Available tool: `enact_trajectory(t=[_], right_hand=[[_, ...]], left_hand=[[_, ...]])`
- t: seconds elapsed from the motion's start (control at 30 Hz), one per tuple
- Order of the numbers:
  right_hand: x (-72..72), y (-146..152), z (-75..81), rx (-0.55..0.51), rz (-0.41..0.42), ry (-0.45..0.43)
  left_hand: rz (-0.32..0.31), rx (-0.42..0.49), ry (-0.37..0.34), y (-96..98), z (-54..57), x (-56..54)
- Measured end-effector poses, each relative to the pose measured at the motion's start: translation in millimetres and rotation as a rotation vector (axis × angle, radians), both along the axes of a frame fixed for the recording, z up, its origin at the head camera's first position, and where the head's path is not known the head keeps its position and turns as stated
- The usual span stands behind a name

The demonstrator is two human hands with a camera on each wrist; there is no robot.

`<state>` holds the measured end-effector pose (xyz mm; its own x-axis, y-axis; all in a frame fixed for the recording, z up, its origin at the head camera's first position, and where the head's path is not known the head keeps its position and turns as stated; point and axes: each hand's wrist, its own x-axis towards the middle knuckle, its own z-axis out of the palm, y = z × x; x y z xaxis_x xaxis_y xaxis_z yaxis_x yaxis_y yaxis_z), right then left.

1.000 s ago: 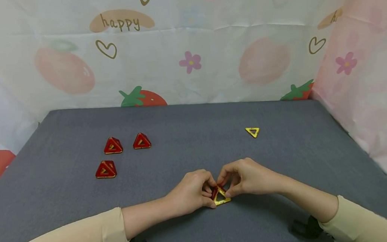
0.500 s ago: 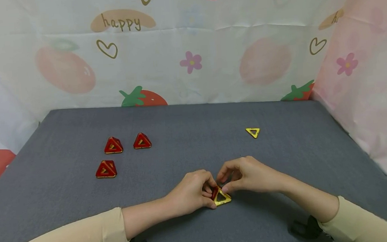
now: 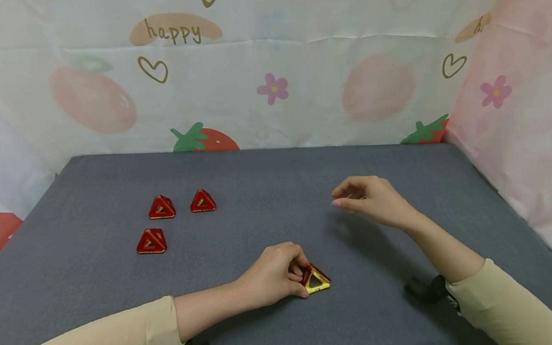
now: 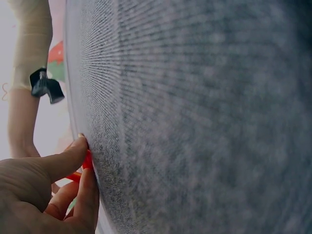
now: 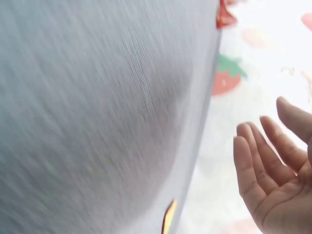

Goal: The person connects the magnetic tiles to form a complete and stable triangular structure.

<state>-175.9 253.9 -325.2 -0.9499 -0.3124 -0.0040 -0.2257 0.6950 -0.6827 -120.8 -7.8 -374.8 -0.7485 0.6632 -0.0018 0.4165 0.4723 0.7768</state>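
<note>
Near the front middle of the table, my left hand [image 3: 283, 271] pinches the left side of a small pyramid of triangular tiles [image 3: 318, 282], red with one yellow face toward me. Between thumb and fingertips in the left wrist view, a bit of its red side [image 4: 87, 160] shows. My right hand [image 3: 371, 200] hovers over the table further back, fingers loosely bent and holding nothing. Under it lies a flat yellow triangular tile, hidden by the hand in the head view; its edge [image 5: 168, 217] shows in the right wrist view.
Three red pyramids stand at the left: one [image 3: 161, 207] and another [image 3: 202, 200] toward the back, a third [image 3: 151, 241] closer. A grey cloth [image 3: 258, 195] covers the table. A printed curtain [image 3: 315, 47] rises behind it.
My right hand has let go of the pyramid and moved back and to the right, over the flat yellow tile. The left hand stays on the pyramid.
</note>
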Motion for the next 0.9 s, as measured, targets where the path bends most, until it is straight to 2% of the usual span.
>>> enact_trajectory(t=[0.3,0.5,0.7,0.9], right_hand=[[-30.8,29,6.3,-0.016,-0.216,0.028],[-46.6,47,2.4,-0.047,-0.308,-0.02],[-61.1,61,-6.7,-0.051,-0.313,-0.109],[-67.3,73,-22.0,0.039,-0.274,-0.142]], left_hand=[[-0.011,0.009,-0.012,-1.5,-1.0,0.0],[-0.019,0.017,-0.001,-1.3,-0.6,0.0],[-0.021,0.015,-0.001,-1.9,-0.6,0.1],[-0.015,0.002,-0.036,-1.8,0.3,0.0]])
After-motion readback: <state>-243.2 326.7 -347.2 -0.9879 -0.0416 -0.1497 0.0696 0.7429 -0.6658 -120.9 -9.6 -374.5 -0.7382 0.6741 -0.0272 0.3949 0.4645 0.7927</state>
